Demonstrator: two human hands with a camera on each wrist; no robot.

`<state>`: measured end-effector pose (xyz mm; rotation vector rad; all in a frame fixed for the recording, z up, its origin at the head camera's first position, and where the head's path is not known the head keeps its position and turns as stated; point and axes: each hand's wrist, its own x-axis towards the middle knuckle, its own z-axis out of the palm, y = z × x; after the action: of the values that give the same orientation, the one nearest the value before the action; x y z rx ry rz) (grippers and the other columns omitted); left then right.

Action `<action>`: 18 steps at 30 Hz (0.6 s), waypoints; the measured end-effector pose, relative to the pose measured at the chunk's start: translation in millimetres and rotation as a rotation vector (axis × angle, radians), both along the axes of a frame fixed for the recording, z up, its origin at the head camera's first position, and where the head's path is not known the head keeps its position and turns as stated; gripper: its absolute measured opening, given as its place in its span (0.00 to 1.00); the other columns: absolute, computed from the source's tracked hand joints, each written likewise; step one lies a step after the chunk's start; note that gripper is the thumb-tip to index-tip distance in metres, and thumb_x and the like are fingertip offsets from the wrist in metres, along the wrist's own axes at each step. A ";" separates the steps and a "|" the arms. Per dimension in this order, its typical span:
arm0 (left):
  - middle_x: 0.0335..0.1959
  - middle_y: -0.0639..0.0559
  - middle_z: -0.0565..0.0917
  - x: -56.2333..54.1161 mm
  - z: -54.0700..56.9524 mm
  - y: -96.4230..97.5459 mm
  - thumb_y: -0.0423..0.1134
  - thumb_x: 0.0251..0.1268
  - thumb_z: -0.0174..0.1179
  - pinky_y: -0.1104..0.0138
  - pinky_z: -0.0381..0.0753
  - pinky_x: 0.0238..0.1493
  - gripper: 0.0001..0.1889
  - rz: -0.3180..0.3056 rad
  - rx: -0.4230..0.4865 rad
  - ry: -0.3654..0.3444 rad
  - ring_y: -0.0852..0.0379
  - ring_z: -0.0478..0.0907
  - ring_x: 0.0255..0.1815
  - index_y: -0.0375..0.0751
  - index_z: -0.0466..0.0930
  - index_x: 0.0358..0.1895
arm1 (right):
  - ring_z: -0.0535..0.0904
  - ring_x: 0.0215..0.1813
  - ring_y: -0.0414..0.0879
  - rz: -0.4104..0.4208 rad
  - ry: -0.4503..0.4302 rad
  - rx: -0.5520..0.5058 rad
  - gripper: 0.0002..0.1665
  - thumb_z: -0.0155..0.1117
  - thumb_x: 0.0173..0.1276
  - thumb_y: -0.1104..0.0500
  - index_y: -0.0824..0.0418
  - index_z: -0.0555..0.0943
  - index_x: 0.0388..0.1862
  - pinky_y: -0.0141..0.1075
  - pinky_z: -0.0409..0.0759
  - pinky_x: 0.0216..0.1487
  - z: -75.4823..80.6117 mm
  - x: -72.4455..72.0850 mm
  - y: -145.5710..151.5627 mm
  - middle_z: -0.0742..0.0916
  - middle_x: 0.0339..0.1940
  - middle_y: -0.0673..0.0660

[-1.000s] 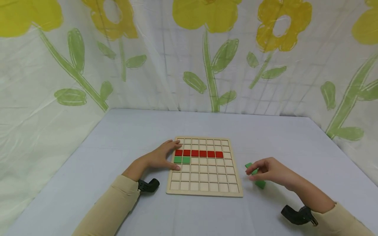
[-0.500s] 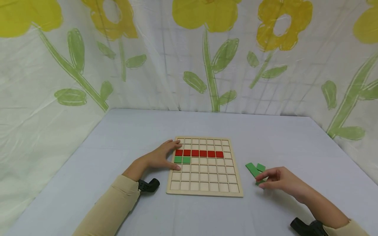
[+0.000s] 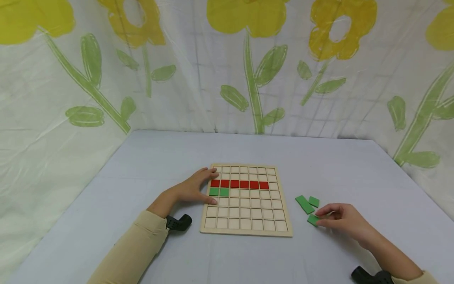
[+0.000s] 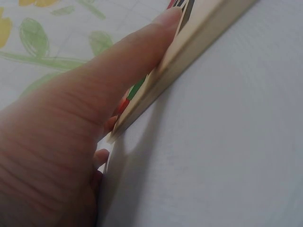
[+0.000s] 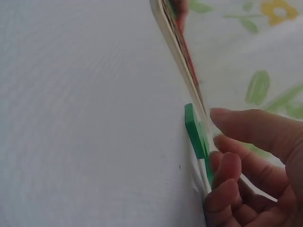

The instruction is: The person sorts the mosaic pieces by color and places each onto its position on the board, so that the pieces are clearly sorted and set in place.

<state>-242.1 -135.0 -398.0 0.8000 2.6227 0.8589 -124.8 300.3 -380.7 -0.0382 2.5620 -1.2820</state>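
White sheeting printed with yellow flowers (image 3: pixel 246 17) is hanging behind a pale, smooth-covered table (image 3: pixel 170 154), on which a square light-wood board (image 3: pixel 248 233) divided into shallow cells is lying flat. Progress is showing in two rows: six flat red squares (image 3: pixel 244 184) are filling the third row from the far edge, all but its right-end cell, and two flat green squares (image 3: pixel 214 191) are occupying the left end of the fourth. All other visible cells are lying bare; judging by coverage, the filling is standing at an early stage. Right of the board, a long green rectangle (image 3: pixel 304 204), a small green square (image 3: pixel 313 201) and a partly hidden green piece (image 3: pixel 312 219) are lying loose, seemingly too few for every bare cell. The left hand (image 3: pixel 193 190) is resting on the board's left edge, thumb and fingers spreading wide and holding no loose piece. The right hand (image 3: pixel 342 217) is poising beside the partly hidden green piece, thumb and forefinger standing slightly apart with nothing between them, other fingers bending; fingertip contact is remaining unclear.
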 end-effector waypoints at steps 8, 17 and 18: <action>0.76 0.54 0.50 0.5 1.0 0.4 0.60 0.43 0.70 0.45 0.43 0.73 0.49 0.002 -0.014 0.008 0.46 0.36 0.77 0.51 0.58 0.70 | 0.74 0.27 0.37 -0.025 0.029 0.059 0.24 0.72 0.53 0.55 0.69 0.80 0.44 0.30 0.75 0.26 -5.2 0.3 0.4 0.84 0.31 0.52; 0.76 0.53 0.50 -0.9 -0.7 -0.1 0.60 0.43 0.70 0.44 0.43 0.73 0.48 0.001 -0.012 0.017 0.45 0.36 0.77 0.49 0.59 0.70 | 0.70 0.26 0.36 0.000 0.085 0.109 0.23 0.72 0.53 0.56 0.68 0.81 0.44 0.29 0.71 0.23 -6.7 2.9 -4.4 0.84 0.33 0.54; 0.76 0.54 0.50 -0.8 -1.0 -0.2 0.60 0.43 0.70 0.45 0.43 0.73 0.49 0.003 -0.015 0.018 0.46 0.36 0.77 0.50 0.59 0.70 | 0.70 0.26 0.36 0.001 0.092 0.119 0.23 0.72 0.53 0.56 0.68 0.81 0.44 0.29 0.71 0.23 -6.7 3.0 -5.3 0.84 0.33 0.54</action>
<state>-242.9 -135.2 -399.0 0.8033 2.6432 0.8364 -121.8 295.1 -387.4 -0.0764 2.7104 -1.1503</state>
